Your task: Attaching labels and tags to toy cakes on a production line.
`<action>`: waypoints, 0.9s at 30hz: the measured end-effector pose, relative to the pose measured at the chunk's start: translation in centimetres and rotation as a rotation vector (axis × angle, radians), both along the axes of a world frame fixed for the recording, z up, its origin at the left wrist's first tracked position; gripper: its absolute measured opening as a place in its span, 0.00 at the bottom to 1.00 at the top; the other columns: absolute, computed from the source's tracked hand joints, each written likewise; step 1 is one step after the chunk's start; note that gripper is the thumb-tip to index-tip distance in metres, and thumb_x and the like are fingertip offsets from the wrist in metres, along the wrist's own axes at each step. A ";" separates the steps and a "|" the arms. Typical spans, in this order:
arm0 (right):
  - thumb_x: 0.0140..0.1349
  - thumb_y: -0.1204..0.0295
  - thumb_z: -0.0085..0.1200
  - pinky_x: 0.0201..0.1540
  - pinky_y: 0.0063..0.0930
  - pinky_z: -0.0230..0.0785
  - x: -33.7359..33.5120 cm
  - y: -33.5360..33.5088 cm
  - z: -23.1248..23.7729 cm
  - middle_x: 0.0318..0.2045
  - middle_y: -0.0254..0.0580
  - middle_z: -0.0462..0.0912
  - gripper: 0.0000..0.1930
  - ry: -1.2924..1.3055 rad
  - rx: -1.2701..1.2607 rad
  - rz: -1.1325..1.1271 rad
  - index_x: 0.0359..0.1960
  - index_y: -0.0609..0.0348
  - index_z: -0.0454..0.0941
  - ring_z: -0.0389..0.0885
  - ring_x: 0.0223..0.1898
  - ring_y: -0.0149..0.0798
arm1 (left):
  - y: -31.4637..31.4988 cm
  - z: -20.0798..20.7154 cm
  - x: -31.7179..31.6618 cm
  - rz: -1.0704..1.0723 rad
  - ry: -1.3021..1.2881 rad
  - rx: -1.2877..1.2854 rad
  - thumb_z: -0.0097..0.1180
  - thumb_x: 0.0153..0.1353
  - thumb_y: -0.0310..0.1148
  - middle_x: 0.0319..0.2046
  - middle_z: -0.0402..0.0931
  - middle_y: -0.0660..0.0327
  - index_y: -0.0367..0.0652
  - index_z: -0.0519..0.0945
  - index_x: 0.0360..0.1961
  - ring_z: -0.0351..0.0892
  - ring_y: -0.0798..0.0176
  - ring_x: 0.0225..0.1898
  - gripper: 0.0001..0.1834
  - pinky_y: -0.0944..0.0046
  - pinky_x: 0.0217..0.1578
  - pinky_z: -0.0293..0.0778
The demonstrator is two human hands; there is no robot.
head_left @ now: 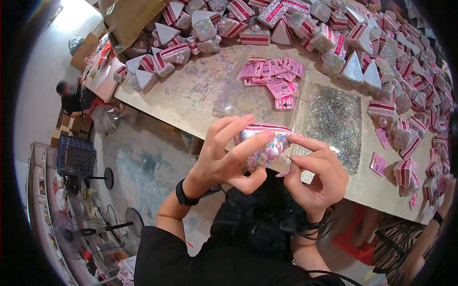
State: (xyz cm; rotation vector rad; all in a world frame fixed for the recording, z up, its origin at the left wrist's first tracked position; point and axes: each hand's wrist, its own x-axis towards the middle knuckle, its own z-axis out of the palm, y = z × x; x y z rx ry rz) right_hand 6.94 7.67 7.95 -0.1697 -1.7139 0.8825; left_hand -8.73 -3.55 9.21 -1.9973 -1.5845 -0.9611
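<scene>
My left hand (226, 159) grips a cake-slice ornament (269, 151) in front of me, its fingers spread over the top and its thumb underneath. The slice is coated in pastel sprinkle-like beads and has a pink and white striped edge. My right hand (317, 174) is at the slice's right corner, thumb and forefinger drawn together. At its thumb tip shows a small pink piece (282, 174), nearly edge-on, too small to identify. Beyond the hands, several pink printed card tags (281, 88) lie on a clear plastic bag (229, 102).
Piles of similar cake-slice ornaments (274, 14) cover the table's back and right side. A clear bag of silvery thin strands (334, 128) lies right of the tags. Loose pink tags (378, 164) are farther right. A cardboard box (131, 21) stands back left; another person's arm (436, 214) is at right.
</scene>
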 end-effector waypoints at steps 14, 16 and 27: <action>0.36 0.86 0.60 0.33 0.30 0.75 -0.4 0.7 -0.3 0.19 0.39 0.75 0.12 -0.083 0.063 -0.016 0.27 0.63 0.78 0.84 0.34 0.48 | 0.6 -0.9 -1.0 -0.021 0.217 0.040 0.61 0.42 0.34 0.53 0.71 0.70 0.67 0.70 0.41 0.67 0.52 0.54 0.22 0.50 0.46 0.73; 0.35 0.86 0.60 0.33 0.29 0.76 -0.1 0.4 0.2 0.20 0.40 0.76 0.12 -0.182 0.065 -0.043 0.26 0.63 0.78 0.84 0.34 0.46 | 0.4 -0.8 -0.7 -0.009 0.251 0.030 0.61 0.42 0.34 0.52 0.72 0.71 0.66 0.71 0.40 0.67 0.54 0.54 0.21 0.51 0.47 0.72; 0.44 0.84 0.55 0.37 0.21 0.68 1.4 0.2 0.5 0.37 0.49 0.82 0.05 -0.303 -0.736 0.238 0.25 0.68 0.76 0.77 0.33 0.28 | 0.9 -0.1 -0.4 -0.079 0.296 -0.012 0.61 0.45 0.35 0.50 0.71 0.75 0.61 0.74 0.34 0.67 0.60 0.55 0.14 0.54 0.48 0.73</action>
